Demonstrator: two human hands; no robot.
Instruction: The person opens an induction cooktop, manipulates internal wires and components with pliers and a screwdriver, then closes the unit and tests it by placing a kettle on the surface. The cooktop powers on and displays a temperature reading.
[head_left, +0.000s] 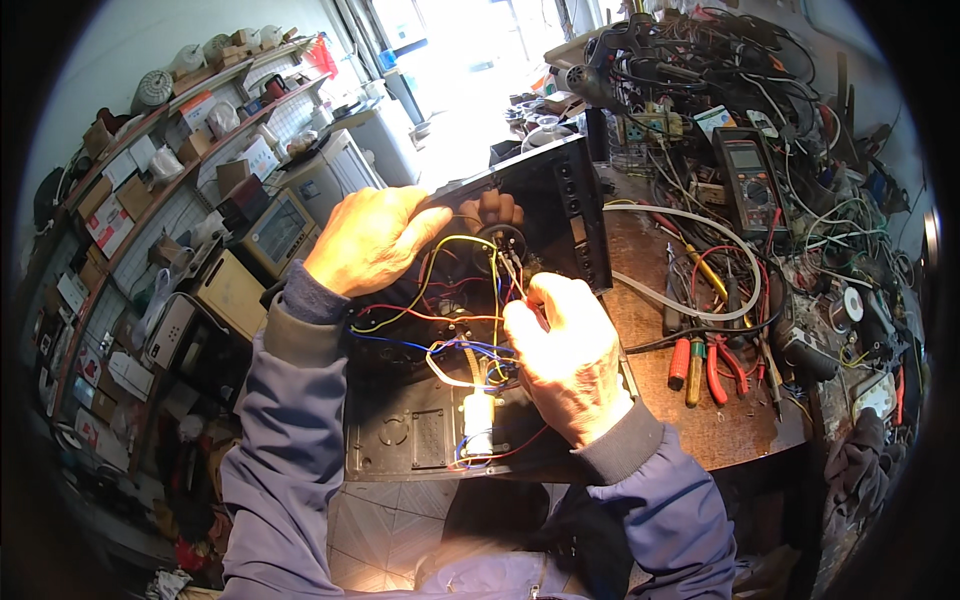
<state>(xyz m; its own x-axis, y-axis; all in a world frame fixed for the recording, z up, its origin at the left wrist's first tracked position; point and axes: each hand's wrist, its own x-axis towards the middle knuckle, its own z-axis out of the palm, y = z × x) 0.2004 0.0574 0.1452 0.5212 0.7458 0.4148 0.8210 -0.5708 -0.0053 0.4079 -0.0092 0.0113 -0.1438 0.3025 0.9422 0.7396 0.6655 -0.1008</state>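
A black appliance housing (385, 455) lies opened on the bench, with its glossy black panel (570, 205) raised at the far side. My left hand (365, 240) grips the left edge of that panel, thumb on the inner face. Closed near the panel's middle, my right hand (572, 355) holds something slim; narrow metallic tips reach from its fingers toward a round black part (508, 243) with terminals. What exactly it holds is hidden. Yellow wire (432, 262), red wire and blue wire (385, 343) run between panel and housing. A white cylindrical part (479, 422) sits in the housing, below the wires.
On the wooden bench (645, 400) to the right lie screwdrivers (679, 364), red-handled pliers (716, 372) and a pale hose (690, 310). Behind them are a multimeter (748, 180), a solder spool (851, 304) and tangled cables (720, 60). Loaded shelves (150, 200) line the left wall.
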